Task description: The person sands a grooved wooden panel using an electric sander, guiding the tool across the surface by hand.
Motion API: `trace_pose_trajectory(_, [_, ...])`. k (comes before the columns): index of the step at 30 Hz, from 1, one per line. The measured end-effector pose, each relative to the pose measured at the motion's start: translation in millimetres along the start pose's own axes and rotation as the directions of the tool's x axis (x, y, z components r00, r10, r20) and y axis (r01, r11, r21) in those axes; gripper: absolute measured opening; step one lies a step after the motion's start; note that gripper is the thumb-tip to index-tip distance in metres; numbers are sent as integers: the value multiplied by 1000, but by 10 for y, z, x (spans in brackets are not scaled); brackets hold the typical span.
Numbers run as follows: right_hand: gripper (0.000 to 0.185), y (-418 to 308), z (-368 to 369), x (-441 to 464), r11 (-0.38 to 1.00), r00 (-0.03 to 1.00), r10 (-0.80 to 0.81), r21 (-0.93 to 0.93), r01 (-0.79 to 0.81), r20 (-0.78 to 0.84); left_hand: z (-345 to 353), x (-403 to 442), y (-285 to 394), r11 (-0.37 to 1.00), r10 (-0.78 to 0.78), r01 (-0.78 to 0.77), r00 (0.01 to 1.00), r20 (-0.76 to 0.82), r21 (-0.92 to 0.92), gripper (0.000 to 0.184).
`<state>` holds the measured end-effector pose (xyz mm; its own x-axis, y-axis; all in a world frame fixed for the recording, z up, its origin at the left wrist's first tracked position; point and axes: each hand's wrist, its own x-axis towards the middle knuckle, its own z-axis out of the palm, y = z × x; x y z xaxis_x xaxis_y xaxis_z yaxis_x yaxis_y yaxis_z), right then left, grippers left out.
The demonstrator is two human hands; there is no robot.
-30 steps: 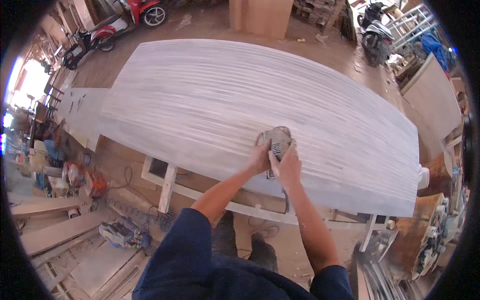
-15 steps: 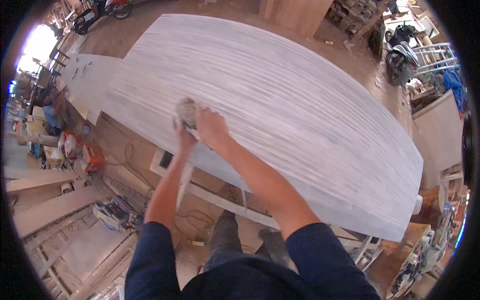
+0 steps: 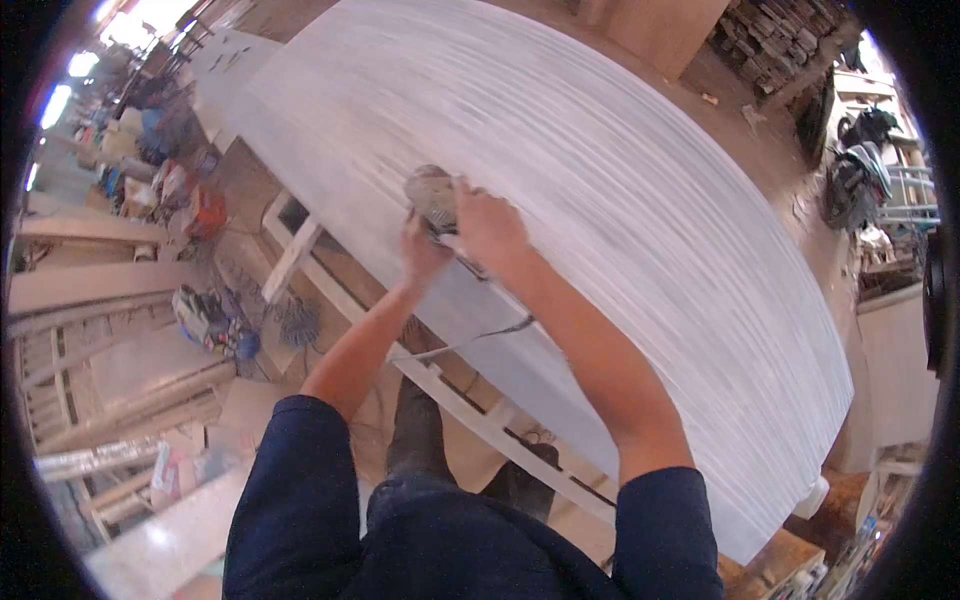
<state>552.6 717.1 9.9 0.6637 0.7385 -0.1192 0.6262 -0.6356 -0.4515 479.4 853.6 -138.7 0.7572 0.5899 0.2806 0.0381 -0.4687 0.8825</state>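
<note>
Leftward along the board (image 3: pixel 640 250), compared with the first earlier frame, the power tool (image 3: pixel 432 195) and both hands have shifted; the view has turned as well. Nearest are the dark trousers (image 3: pixel 415 440) and the pale wooden frame (image 3: pixel 450 400) beneath the board; a cord (image 3: pixel 480 338) trails past the board's near edge. Beyond it the left hand (image 3: pixel 425 252) is closed on the near side of the tool, and the right hand (image 3: pixel 490 225) is curled over its right side; the tool sits on the board between them. It looks compact, stiff and fairly heavy for its size; its casing seems firm enough for a two-handed hold, though dust could make it slippery; the rounded body is the likely place to grip. It is grey-brown and dull, with a rounded top; the board is broad, pale and streaked lengthwise, with a long curved far edge; it looks rigid and awkward, best taken by opposite edges. Farther off stand stacked wood (image 3: pixel 775 45) and a motorbike (image 3: pixel 855 185).
</note>
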Motion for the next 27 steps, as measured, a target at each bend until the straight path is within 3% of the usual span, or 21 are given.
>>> trace_pose_trajectory(1, [92, 183, -59, -325, 1000, 1000, 1, -15, -1, 3, 142, -295, 344, 973, 41, -44, 999, 18, 225, 57])
trace_pose_trajectory(3, [92, 615, -126, -976, 999, 1000, -23, -34, 23, -7, 483, -863, 979, 948, 190, -194, 981, 43, 253, 60])
trace_pose_trajectory(5, [91, 1035, -213, -1666, 999, 1000, 11, -42, -12, -21, 898, -1422, 1358, 960, 245, -244, 969, 6, 136, 65])
trace_pose_trajectory(7, [94, 1467, -358, -2381, 999, 999, 51, -6, -51, 3, 1363, -2029, 1597, 981, 172, -180, 978, 118, 66, 73])
trace_pose_trajectory(8, [95, 1681, -423, -2754, 997, 997, 79, -13, -79, 16, 1562, -2348, 1801, 995, -36, 9, 965, 260, 104, 78])
trace_pose_trajectory(9, [95, 1874, -495, -3132, 993, 993, 113, -23, -113, 26, 1750, -2669, 2014, 969, -237, 187, 888, 393, 162, 84])
trace_pose_trajectory(11, [97, 2172, -664, -3881, 973, 972, 227, -49, -224, 59, 2206, -3393, 2129, 989, 69, -118, 901, 429, 88, 92])
trace_pose_trajectory(13, [98, 2501, -738, -4636, 971, 971, 237, -14, -237, 18, 2321, -3851, 2643, 940, 182, -307, 819, 544, 148, 81])
trace_pose_trajectory(14, [99, 2641, -737, -4984, 962, 962, 272, -25, -272, 26, 2330, -4082, 2725, 946, 179, -297, 813, 553, 129, 81])
trace_pose_trajectory(16, [99, 2804, -722, -5522, 947, 947, 319, -47, -317, 41, 2346, -4382, 2755, 916, 372, -349, 559, 741, -197, 82])
trace_pose_trajectory(17, [98, 2842, -727, -5726, 940, 939, 341, -31, -340, 52, 2308, -4405, 2598, 920, 369, -333, 562, 741, -206, 82])
trace_pose_trajectory(19, [97, 2870, -669, -5906, 933, 930, 361, -26, -360, 75, 1991, -4241, 2013, 926, 307, 7, 567, 764, -378, 79])
trace_pose_trajectory(20, [96, 2877, -614, -5948, 916, 915, 401, -33, -399, 46, 1694, -3845, 1744, 948, 303, -298, 731, 611, -114, 71])
trace_pose_trajectory(22, [96, 2793, -604, -5831, 894, 894, 446, -50, -445, 31, 1029, -2893, 1302, 878, 163, -325, 895, 416, 353, 56])
trace_pose_trajectory(23, [95, 2687, -609, -5536, 927, 927, 373, -48, -372, 19, 695, -2415, 1086, 792, 88, -253, 948, 305, 556, 50])
trace_pose_trajectory(24, [95, 2569, -611, -5233, 954, 955, 297, -46, -296, 12, 512, -2079, 931, 721, 52, -180, 977, 206, 670, 53])
trace_pose_trajectory(27, [95, 2170, -561, -4336, 961, 962, 274, -27, -274, 15, 469, -1900, 776, 648, 64, -153, 987, 147, 746, 50])
